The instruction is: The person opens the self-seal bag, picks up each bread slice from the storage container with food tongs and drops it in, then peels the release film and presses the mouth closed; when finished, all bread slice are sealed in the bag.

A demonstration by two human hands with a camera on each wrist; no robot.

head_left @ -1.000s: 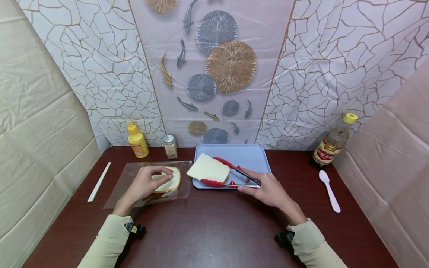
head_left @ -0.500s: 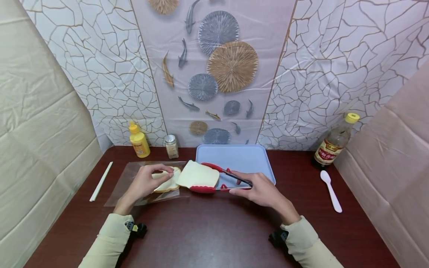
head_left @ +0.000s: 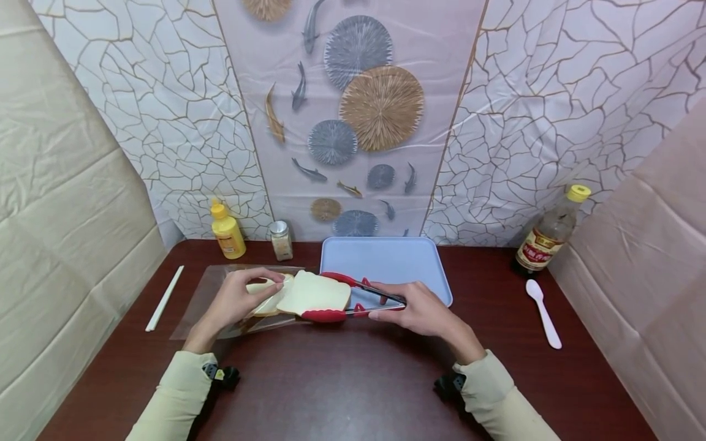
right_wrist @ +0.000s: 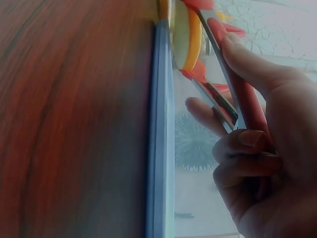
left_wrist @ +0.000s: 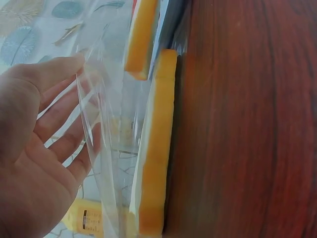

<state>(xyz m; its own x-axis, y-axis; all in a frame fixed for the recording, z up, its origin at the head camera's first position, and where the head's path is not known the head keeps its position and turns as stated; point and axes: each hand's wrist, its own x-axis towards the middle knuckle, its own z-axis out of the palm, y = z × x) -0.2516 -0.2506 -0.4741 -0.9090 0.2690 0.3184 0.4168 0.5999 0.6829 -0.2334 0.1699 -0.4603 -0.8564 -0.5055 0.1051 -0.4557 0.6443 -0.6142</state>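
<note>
My left hand pinches the upper layer of a clear plastic bag between thumb and fingers, raising its mouth. Inside the bag lies a slice of bread, its crust edge facing the left wrist camera. My right hand grips red-tipped tongs, whose jaws are closed on the two sides of a second bread slice. This slice is roughly level, and its left end overlaps the bagged slice in the head view. In the left wrist view its crust end sits a little higher than the bagged one.
Behind and under the tongs lies a light blue tray. A yellow squeeze bottle and a shaker jar stand at the back left. White chopsticks lie far left; a sauce bottle and white spoon are right.
My right hand has carried the tongs and bread slice leftward from over the tray to the bag's mouth, slightly lower in view. The left hand keeps its pinch in nearly the same place.
</note>
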